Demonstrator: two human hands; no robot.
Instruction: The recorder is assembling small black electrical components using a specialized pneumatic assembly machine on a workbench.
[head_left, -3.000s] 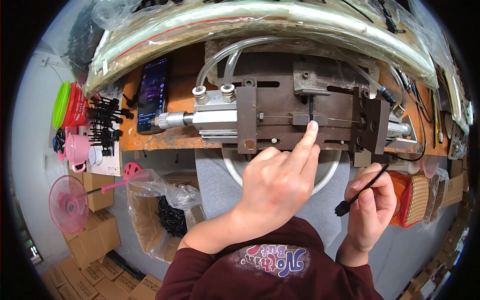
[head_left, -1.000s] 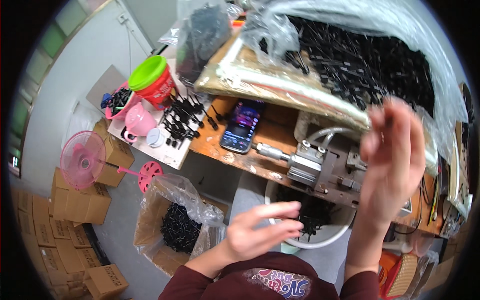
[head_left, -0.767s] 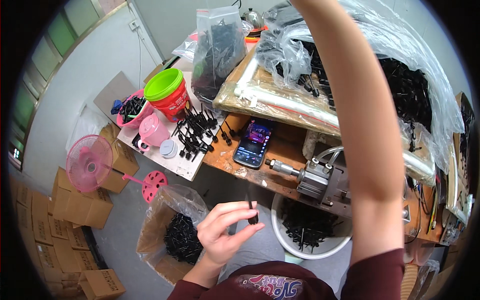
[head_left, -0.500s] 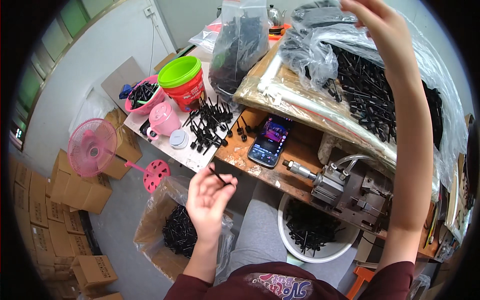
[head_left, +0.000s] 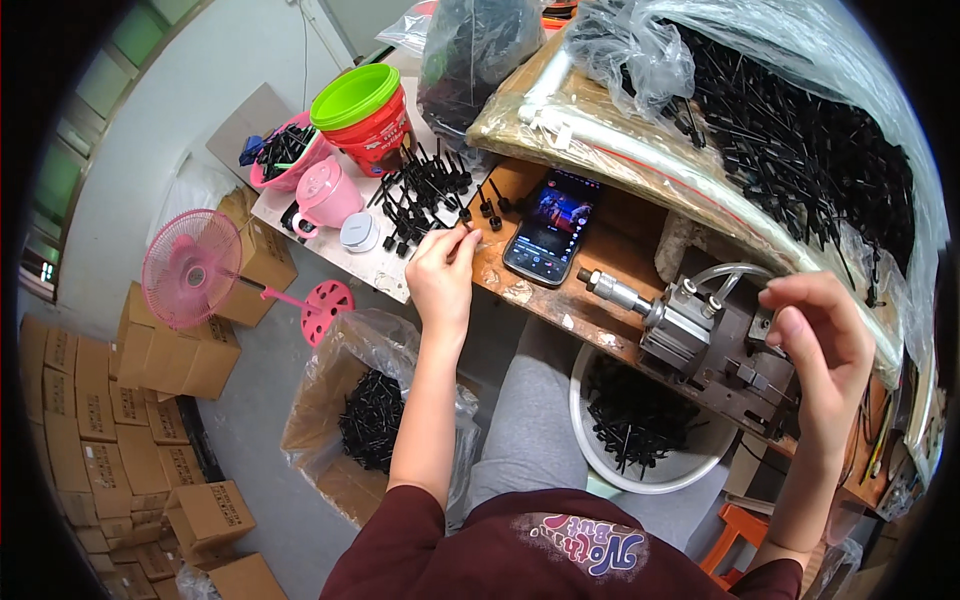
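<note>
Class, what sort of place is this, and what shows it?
Probably a small workshop: a metal fixture with clear tubes sits on a wooden bench, black parts lie heaped, and cardboard boxes are stacked.

Your frame's pretty bright, and both your left hand and right hand look reasonably sharp. You've got whitish glare on the crumpled plastic beyond your hands, plus darker shade under the bench between them. Fisheye warps the boxes out past your left hand, and your corners go black.
</note>
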